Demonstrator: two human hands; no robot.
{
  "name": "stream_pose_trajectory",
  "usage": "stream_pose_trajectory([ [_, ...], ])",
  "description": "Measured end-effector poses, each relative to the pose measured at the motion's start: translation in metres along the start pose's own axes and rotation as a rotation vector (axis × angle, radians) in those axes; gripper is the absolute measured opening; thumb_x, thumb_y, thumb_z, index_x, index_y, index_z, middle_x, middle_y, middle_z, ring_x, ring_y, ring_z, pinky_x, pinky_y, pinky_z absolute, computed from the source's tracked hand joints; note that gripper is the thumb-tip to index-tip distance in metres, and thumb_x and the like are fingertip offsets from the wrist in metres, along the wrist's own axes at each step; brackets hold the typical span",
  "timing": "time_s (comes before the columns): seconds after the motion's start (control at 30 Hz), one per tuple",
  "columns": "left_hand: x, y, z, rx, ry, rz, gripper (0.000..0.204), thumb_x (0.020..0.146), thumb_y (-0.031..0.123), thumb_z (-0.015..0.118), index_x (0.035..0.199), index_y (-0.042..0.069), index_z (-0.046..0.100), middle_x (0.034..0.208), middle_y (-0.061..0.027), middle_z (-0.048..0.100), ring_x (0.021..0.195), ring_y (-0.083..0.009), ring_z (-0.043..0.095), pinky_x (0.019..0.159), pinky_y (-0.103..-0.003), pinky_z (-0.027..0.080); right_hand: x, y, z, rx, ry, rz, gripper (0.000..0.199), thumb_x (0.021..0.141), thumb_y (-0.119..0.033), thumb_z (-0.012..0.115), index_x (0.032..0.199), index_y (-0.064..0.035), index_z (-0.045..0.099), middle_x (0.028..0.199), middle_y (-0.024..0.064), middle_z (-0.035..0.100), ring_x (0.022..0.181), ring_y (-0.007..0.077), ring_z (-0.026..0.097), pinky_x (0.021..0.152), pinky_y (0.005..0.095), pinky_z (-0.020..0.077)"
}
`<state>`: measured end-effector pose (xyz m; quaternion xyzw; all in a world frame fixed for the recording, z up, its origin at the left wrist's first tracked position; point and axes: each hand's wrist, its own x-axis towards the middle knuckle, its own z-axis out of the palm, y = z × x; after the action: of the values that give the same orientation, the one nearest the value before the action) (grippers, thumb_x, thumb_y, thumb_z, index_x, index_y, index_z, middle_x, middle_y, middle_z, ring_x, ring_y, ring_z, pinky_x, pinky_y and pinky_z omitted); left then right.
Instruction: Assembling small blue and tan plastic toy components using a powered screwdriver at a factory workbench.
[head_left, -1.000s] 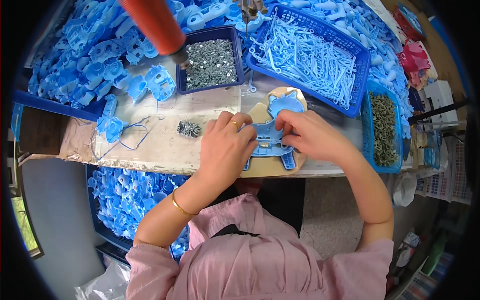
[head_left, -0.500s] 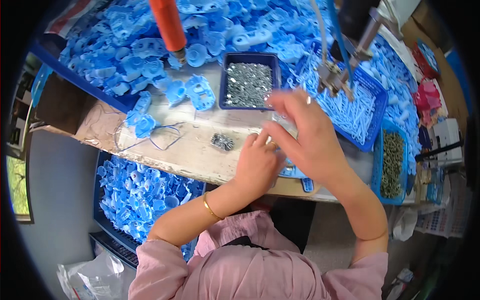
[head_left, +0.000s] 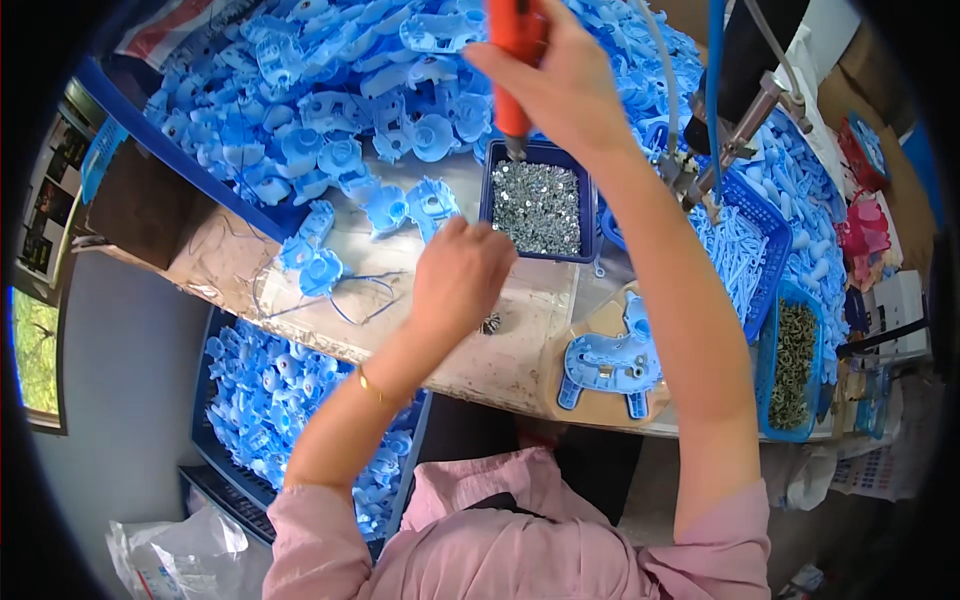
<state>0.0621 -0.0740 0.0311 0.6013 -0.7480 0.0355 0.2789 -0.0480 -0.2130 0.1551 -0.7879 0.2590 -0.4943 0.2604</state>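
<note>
My right hand (head_left: 575, 90) is wrapped around an orange electric screwdriver (head_left: 514, 75), whose tip points down over the far edge of a dark blue tray (head_left: 545, 257) of small silver screws. Close to the tray's near left corner, above the worktable, my left hand (head_left: 462, 270) has its fingers curled together; what they hold, if anything, is hidden. Beside it a small heap of dark metal pieces (head_left: 490, 323) shows only in part. A light blue animal-shaped plastic shell (head_left: 608, 362) with metal bits in it lies on a tan board (head_left: 600, 412) near the front edge.
Loose blue plastic shells (head_left: 330, 100) are heaped across the back. On the right stand a blue basket of pale blue sticks (head_left: 738, 260) and a light blue basket of brownish metal parts (head_left: 792, 360). Below the table's left edge sits a crate of blue parts (head_left: 280, 390).
My right hand has gone up and taken hold of the screwdriver, which is now lower in relation to the tray. My left hand has moved left, and the shell on the board is uncovered.
</note>
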Motion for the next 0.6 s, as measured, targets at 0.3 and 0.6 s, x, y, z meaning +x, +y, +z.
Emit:
stream_pose_trajectory([
  [0.3,0.065,-0.027,0.058,0.046,-0.286,0.069,0.020,0.075,0.028,0.078,0.086,0.013,0.072,0.089,-0.0063,0.068,0.095,-0.0286,0.061,0.082,-0.041,0.051,-0.082,-0.022,-0.045,0.338,-0.062,0.282,0.040,0.098,-0.021,0.058,0.132,-0.0012,0.048,0.103,0.0128,0.067,0.089,0.0173,0.069,0.079,0.0313,0.0543],
  [0.6,0.060,-0.031,0.064,0.023,-0.161,0.095,0.019,0.080,0.031,0.073,0.078,0.013,0.069,0.082,-0.0016,0.069,0.094,-0.0243,0.063,0.080,-0.040,0.052,-0.096,-0.013,-0.068,0.377,-0.148,0.276,0.044,0.101,-0.020,0.056,0.138,0.0004,0.044,0.110,0.0138,0.066,0.088,0.0188,0.068,0.084,0.0341,0.0533],
])
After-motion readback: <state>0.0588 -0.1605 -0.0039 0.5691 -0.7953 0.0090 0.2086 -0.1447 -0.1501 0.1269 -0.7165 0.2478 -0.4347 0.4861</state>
